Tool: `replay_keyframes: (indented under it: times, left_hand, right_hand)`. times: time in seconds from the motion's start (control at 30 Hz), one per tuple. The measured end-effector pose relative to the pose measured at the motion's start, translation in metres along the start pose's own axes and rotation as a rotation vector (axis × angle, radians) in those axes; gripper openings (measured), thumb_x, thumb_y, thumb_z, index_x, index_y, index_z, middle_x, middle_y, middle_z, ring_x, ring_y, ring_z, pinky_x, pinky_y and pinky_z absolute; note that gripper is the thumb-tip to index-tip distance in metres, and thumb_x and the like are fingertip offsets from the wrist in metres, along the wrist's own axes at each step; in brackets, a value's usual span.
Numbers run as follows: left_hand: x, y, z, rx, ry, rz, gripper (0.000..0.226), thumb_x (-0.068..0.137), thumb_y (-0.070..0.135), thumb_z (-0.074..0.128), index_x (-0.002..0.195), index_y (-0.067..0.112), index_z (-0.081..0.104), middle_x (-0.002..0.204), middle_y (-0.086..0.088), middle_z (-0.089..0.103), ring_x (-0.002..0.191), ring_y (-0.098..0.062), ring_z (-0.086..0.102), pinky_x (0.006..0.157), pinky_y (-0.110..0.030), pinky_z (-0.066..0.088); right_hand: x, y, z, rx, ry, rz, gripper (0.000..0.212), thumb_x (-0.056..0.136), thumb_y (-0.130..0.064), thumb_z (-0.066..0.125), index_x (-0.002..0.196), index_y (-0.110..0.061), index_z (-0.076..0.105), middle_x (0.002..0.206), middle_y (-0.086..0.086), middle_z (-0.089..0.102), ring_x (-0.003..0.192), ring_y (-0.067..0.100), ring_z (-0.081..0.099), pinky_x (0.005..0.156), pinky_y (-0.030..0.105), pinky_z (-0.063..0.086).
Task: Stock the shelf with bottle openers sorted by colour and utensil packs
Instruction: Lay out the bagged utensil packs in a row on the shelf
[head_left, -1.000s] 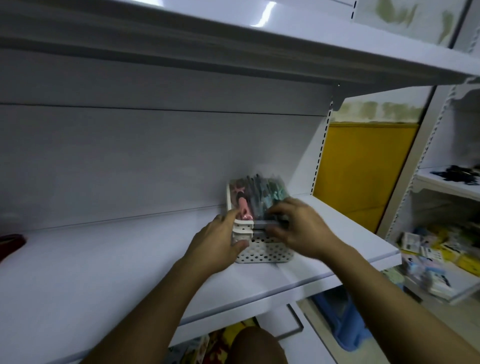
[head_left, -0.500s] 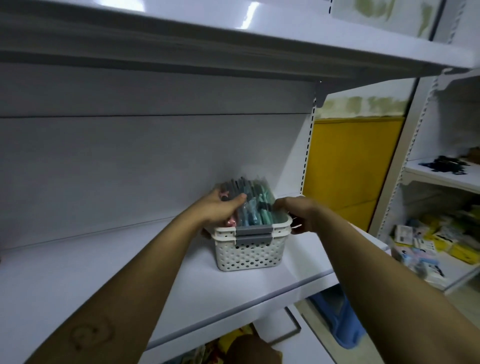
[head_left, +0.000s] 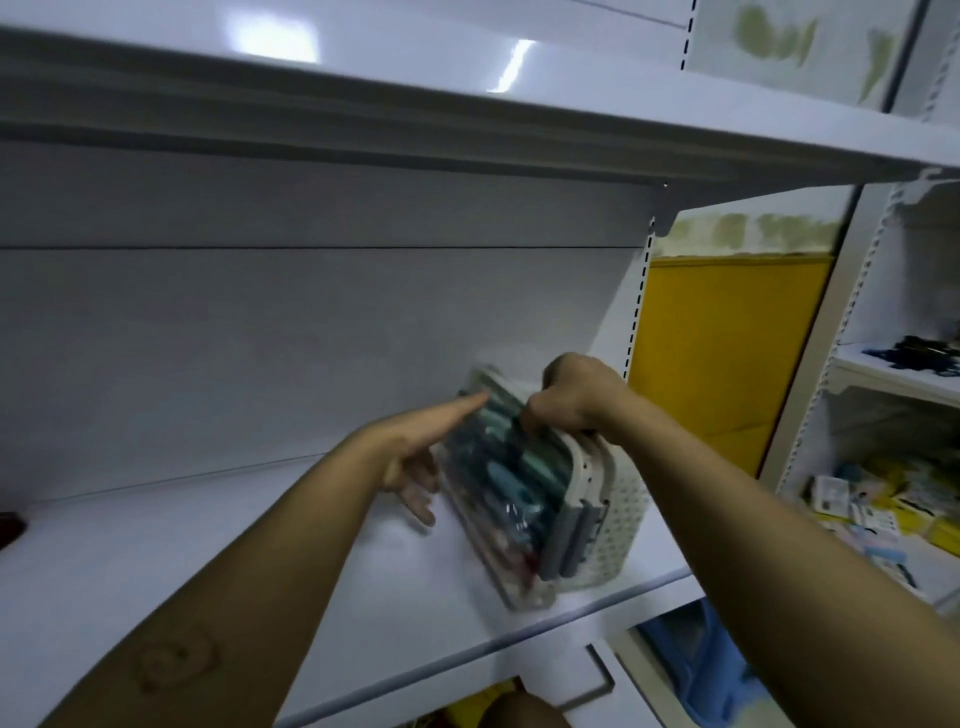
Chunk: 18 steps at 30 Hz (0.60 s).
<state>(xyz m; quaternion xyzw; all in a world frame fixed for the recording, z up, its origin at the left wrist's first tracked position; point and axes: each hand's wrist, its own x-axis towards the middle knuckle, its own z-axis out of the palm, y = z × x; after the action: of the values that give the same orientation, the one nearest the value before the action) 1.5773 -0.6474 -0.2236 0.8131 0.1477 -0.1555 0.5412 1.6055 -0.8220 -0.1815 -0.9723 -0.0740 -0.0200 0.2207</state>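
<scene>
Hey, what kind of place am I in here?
Most likely a shop or its stockroom: white metal shelves on slotted uprights, a perforated basket of wrapped utensils, and small packaged goods on the next bay.

white basket (head_left: 610, 501) | tilted on shelf (head_left: 208, 551) | teal packs (head_left: 501, 470) inside

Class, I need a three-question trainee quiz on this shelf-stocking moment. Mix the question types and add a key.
1. True or false: the white basket stands upright on the shelf.
2. Which hand grips the basket's upper edge? A) left B) right
3. Fill in: the left hand holds its fingers ____ beside the packs.
Key: 1 false, it is tipped on its side; 2 B, the right hand; 3 straight.
</scene>
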Motion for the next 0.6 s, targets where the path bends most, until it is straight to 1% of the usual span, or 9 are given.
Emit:
replay_keyframes:
  times: [0.07,0.1,0.17,0.2,0.37,0.43,0.47,0.53,0.6]
  left_hand:
    - [-0.003,-0.009,0.014,-0.013,-0.047,-0.055,0.094,0.073,0.08,0.053,0.142,0.016,0.042,0.14,-0.022,0.047,0.124,-0.044,0.048,0.089,-0.064,0.049]
    - [-0.004,-0.016,0.02,-0.074,-0.059,-0.049,0.082,0.079,0.074,0.053,0.135,0.014,0.049,0.124,-0.017,0.061,0.112,-0.037,0.059,0.086,-0.055,0.053]
    - [0.0,-0.03,0.027,-0.24,-0.046,-0.011,0.05,0.088,0.058,0.058,0.108,0.013,0.063,0.079,-0.006,0.074,0.073,-0.021,0.071,0.064,-0.033,0.057]
    - [0.005,-0.038,0.03,-0.285,-0.024,0.012,0.041,0.087,0.053,0.063,0.101,0.014,0.066,0.07,-0.003,0.074,0.065,-0.018,0.07,0.056,-0.028,0.054]
    - [0.007,-0.046,0.038,-0.448,0.05,0.066,0.045,0.08,0.048,0.074,0.109,0.015,0.069,0.085,-0.005,0.076,0.071,-0.02,0.073,0.051,-0.024,0.053]
    - [-0.004,-0.043,0.039,-0.452,-0.011,0.021,0.04,0.083,0.048,0.071,0.105,0.015,0.067,0.072,-0.005,0.075,0.055,-0.017,0.071,0.041,-0.021,0.049]
    - [-0.01,-0.043,0.038,-0.435,-0.043,-0.008,0.037,0.086,0.049,0.067,0.101,0.015,0.066,0.064,-0.005,0.073,0.049,-0.018,0.068,0.039,-0.021,0.048]
    - [-0.014,-0.043,0.034,-0.408,-0.072,-0.051,0.042,0.086,0.054,0.064,0.103,0.016,0.062,0.073,-0.009,0.069,0.063,-0.024,0.065,0.053,-0.03,0.05]
    - [-0.012,-0.047,0.029,-0.4,-0.056,-0.082,0.049,0.079,0.058,0.069,0.104,0.017,0.059,0.094,-0.013,0.064,0.084,-0.031,0.06,0.075,-0.045,0.05]
  right_hand:
    - [-0.003,-0.013,0.014,-0.157,0.041,-0.068,0.033,0.066,-0.042,0.077,0.073,-0.015,0.06,0.076,0.003,0.063,0.065,0.017,0.056,0.05,0.024,0.04]
    - [-0.002,-0.016,0.02,-0.176,0.064,-0.087,0.036,0.066,-0.046,0.077,0.071,-0.016,0.057,0.076,0.003,0.061,0.064,0.016,0.053,0.049,0.025,0.036]
    - [0.0,-0.018,0.026,-0.147,0.099,-0.093,0.038,0.067,-0.048,0.076,0.071,-0.017,0.055,0.074,0.002,0.06,0.063,0.015,0.052,0.049,0.026,0.035]
    - [0.0,-0.018,0.028,-0.13,0.098,-0.094,0.038,0.068,-0.048,0.076,0.072,-0.017,0.056,0.073,0.001,0.059,0.063,0.015,0.053,0.05,0.026,0.037]
    - [-0.01,-0.007,0.017,-0.067,0.009,-0.074,0.048,0.075,-0.062,0.067,0.09,-0.016,0.063,0.09,0.003,0.067,0.081,0.02,0.064,0.079,0.038,0.056]
    - [-0.017,0.0,0.007,-0.041,-0.095,0.002,0.074,0.07,-0.072,0.064,0.117,-0.014,0.058,0.119,0.01,0.062,0.103,0.026,0.061,0.09,0.041,0.051]
    - [-0.019,0.003,0.004,0.0,-0.169,0.059,0.091,0.068,-0.074,0.064,0.134,-0.015,0.048,0.135,0.012,0.053,0.117,0.031,0.054,0.095,0.045,0.045]
    - [-0.022,0.007,0.004,0.099,-0.301,0.136,0.11,0.067,-0.075,0.064,0.152,-0.018,0.022,0.153,0.014,0.035,0.13,0.036,0.045,0.103,0.049,0.039]
    - [-0.021,0.009,0.008,0.126,-0.344,0.131,0.112,0.07,-0.073,0.063,0.154,-0.02,0.011,0.151,0.015,0.038,0.122,0.035,0.053,0.097,0.043,0.046]
